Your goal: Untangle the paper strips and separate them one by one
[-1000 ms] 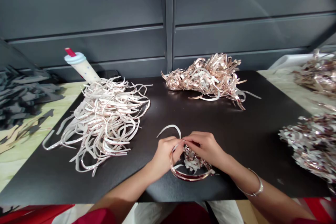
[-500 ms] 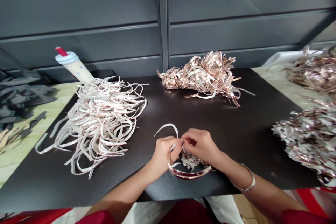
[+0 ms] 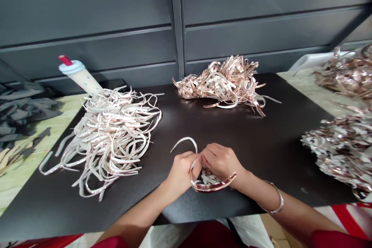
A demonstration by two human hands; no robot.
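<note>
Near the front of the black table, my left hand is closed on a narrow strip, shiny rose gold on one face and whitish on the other. One end arches up beyond the fingers; the other curls below my hands toward my right wrist. My right hand pinches against the left fingertips at the strip, though its fingertips are largely hidden. Beneath and between both hands lies a small heap of short metallic and white pieces, partly covered by the right hand.
A large pile of long whitish strips spreads on the left, with a tilted pale cup-shaped case behind it. A rose-gold strip bundle lies at the back. Shiny cut pieces are heaped right; dark scraps lie far left.
The strip's hanging loop has tightened, and its free end has swung up toward my right wrist. My right fingers have curled in closer to the left. The camera view shifts slightly.
</note>
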